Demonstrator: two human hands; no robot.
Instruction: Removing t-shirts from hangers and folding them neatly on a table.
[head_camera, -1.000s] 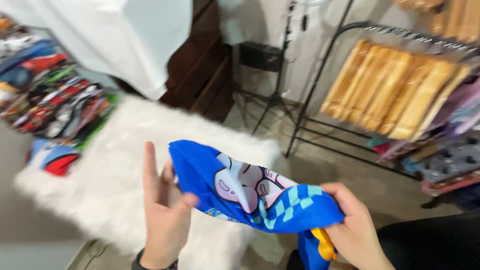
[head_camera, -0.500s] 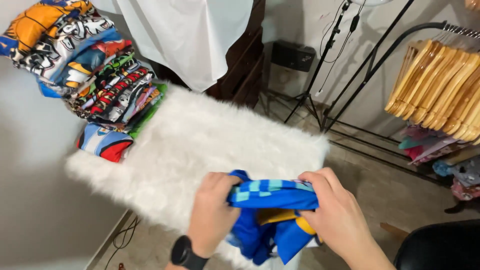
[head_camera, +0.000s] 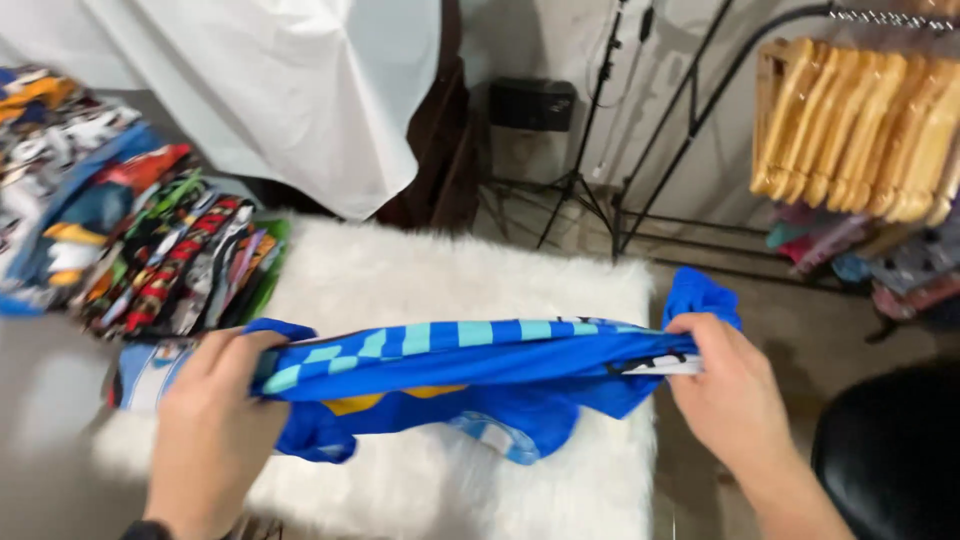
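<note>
While the blue garment (head_camera: 470, 375) hangs stretched between my two grips, I see it folded lengthwise into a long band with a light-blue checked stripe along the top edge, sitting just above the white fluffy mat (head_camera: 440, 270). Loose cloth with a yellow patch droops below the finger line and touches the mat.

To do this well, my judgement: keep both ends level and taut, line up the top edges so the fold stays straight, and lower it flat so the sagging part doesn't bunch under.

Left hand (head_camera: 215, 425): fingers curled tight over the left end of the band, thumb side tucked under cloth, clenched on the fabric. Right hand (head_camera: 735, 395): fingers (head_camera: 700, 335) pinched closed on the right end, a blue sleeve bit poking up just past the fingertips.

Outward from the left fingers: a stack of folded colourful printed clothes (head_camera: 150, 250), near the mat's left edge. Beyond that, a white sheet (head_camera: 290, 90) draped over dark furniture. Past the right fingers: a rack of wooden hangers (head_camera: 860, 125), a black stand (head_camera: 575, 180) on the floor, and a dark round seat (head_camera: 890, 460) at lower right.
</note>
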